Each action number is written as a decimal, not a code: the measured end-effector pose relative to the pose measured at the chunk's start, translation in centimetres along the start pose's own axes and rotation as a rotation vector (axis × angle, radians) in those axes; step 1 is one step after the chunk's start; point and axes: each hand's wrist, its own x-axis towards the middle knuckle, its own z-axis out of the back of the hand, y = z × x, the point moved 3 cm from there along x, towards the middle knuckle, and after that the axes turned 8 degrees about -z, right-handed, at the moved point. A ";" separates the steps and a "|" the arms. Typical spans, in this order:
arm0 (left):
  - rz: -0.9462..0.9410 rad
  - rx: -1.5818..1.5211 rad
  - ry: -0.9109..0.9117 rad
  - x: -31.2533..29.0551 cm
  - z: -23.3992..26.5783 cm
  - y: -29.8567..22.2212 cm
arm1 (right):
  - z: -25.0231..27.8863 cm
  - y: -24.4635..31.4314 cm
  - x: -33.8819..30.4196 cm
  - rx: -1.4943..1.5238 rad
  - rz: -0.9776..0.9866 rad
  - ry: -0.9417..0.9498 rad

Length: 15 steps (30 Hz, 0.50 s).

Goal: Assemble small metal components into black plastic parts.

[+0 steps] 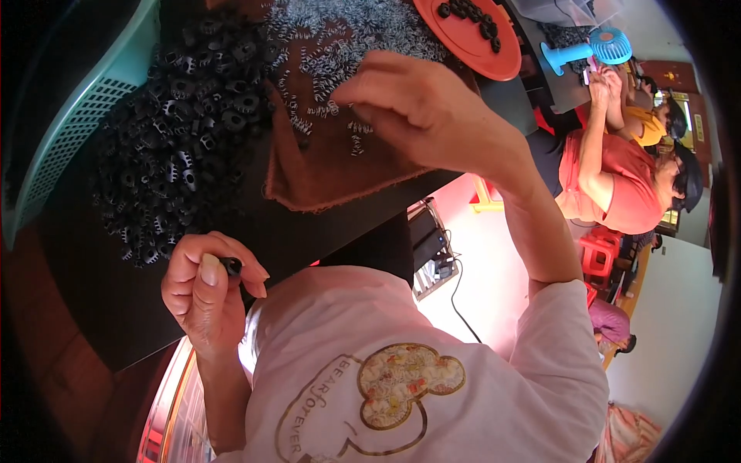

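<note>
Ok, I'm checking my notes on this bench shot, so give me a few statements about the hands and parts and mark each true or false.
1. The left hand pinches a small black ring-shaped part between thumb and fingers. True.
2. The right hand rests on the round orange plastic tray. False: it is over the scattered small metal coil springs on the brown cloth, apart from the tray.
3. The heap of black toothed plastic gears lies left of the brown cloth. True.
4. The orange tray is bare. False: a few black parts lie in it.
5. A teal handheld fan stands beyond the tray. True.
</note>
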 end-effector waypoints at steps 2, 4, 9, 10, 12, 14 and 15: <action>-0.003 0.000 0.005 0.0 0.0 0.1 | 0.5 -0.4 0.2 -0.097 -0.039 -0.046; 0.000 -0.003 0.004 0.0 0.0 0.2 | 0.4 -0.3 0.2 -0.149 -0.076 -0.013; 0.005 -0.004 -0.014 0.0 -0.2 0.0 | 1.1 -0.2 -0.2 -0.206 -0.096 0.099; 0.007 -0.001 -0.007 0.0 -0.1 0.0 | 0.8 -0.3 0.0 -0.206 -0.100 0.098; 0.014 0.000 0.001 0.1 0.0 0.0 | 0.3 -0.5 0.5 -0.167 -0.048 0.015; 0.020 0.003 0.004 0.0 0.1 0.0 | -0.3 -0.1 0.7 -0.167 -0.038 0.017; 0.018 0.003 -0.007 0.0 0.0 -0.1 | -0.5 0.2 0.8 -0.165 -0.026 0.021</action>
